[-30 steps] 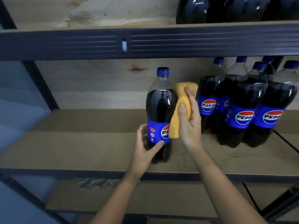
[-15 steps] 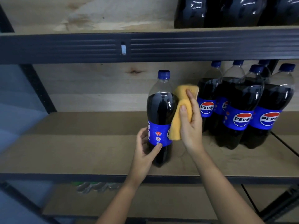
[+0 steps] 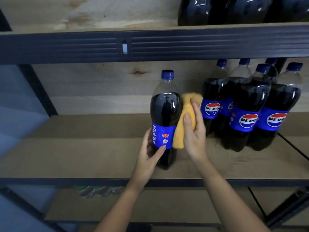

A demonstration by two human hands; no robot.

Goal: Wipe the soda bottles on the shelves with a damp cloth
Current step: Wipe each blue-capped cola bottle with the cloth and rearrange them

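A lone soda bottle (image 3: 164, 113) with a blue cap and blue label stands upright on the middle shelf (image 3: 83, 148). My left hand (image 3: 148, 158) grips its lower part, thumb on the label's bottom edge. My right hand (image 3: 194, 131) holds a yellow cloth (image 3: 182, 124) pressed against the bottle's right side. The cloth covers part of the label. A cluster of several identical bottles (image 3: 247, 106) stands close to the right of my right hand.
A dark metal beam (image 3: 150, 46) of the upper shelf runs across above, with more dark bottles (image 3: 234, 10) on top. A black upright post (image 3: 38, 91) stands at the left. A lower shelf (image 3: 167, 206) shows below, with clear bottles (image 3: 98, 190) partly visible.
The lone bottle has turned in my left hand: the round logo has rotated out of sight and the vertical lettering now faces me. The cloth stays against its right side.
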